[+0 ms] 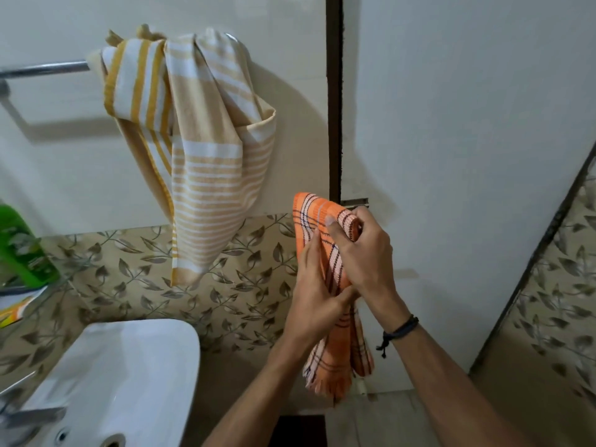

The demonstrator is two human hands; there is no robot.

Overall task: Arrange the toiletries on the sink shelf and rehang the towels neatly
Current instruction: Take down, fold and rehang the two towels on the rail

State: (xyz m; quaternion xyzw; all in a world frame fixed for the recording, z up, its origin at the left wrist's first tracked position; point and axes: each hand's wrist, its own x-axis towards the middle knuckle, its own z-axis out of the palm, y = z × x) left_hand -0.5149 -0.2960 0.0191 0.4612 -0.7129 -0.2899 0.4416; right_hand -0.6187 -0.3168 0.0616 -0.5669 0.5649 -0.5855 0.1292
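An orange checked towel (311, 217) hangs folded in front of me, right of centre, its fringed end low down. My right hand (364, 250) grips its upper fold, thumb on the front. My left hand (314, 295) pinches the towel lower down, thumb crossing under the right wrist. A yellow and white striped towel (200, 150) is bunched untidily over the right end of a chrome towel bar (45, 68) on the wall, upper left. A green bottle (22, 246) stands on the glass sink shelf (38, 295) at the left edge.
A white sink (129, 375) with a chrome tap (35, 414) sits at lower left. A dark vertical door frame (334, 98) runs down beside the towels. Leaf-patterned tiles cover the lower wall. A colourful packet (16, 309) lies on the shelf.
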